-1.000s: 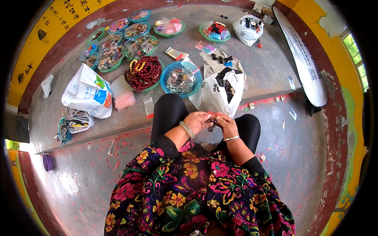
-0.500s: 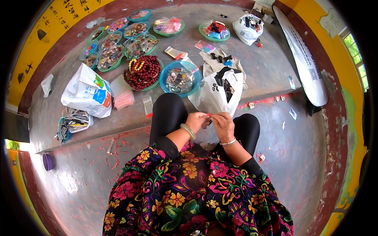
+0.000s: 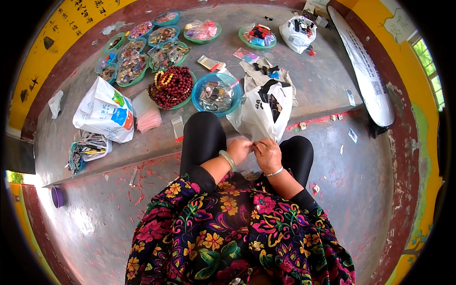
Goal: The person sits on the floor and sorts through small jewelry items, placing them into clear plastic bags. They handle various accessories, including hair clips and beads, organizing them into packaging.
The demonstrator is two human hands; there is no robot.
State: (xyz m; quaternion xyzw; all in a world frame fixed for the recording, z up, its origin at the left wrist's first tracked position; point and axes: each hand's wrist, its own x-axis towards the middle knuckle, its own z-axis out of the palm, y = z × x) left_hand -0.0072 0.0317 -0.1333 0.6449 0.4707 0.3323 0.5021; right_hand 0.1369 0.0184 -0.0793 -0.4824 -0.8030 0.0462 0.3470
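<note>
My left hand (image 3: pixel 239 149), with a pale green bangle on its wrist, and my right hand (image 3: pixel 268 155), with a thin bracelet, meet fingertip to fingertip between my knees in black trousers. They pinch something small together at the lower edge of a white plastic bag (image 3: pixel 262 111); what it is stays too small to tell. The bag stands open with dark items inside, resting on the concrete step right in front of my knees.
A blue bowl (image 3: pixel 216 95) of small wrapped items and a green plate of dark red beads (image 3: pixel 171 87) sit on the step. Several more bowls (image 3: pixel 142 52) lie behind. A white printed bag (image 3: pixel 105 111) and a basket of tools (image 3: pixel 85 149) are left. A white board (image 3: pixel 365 66) leans right.
Both hands have stayed together between my knees and shifted slightly up toward the white bag's edge. Nothing else on the step has moved.
</note>
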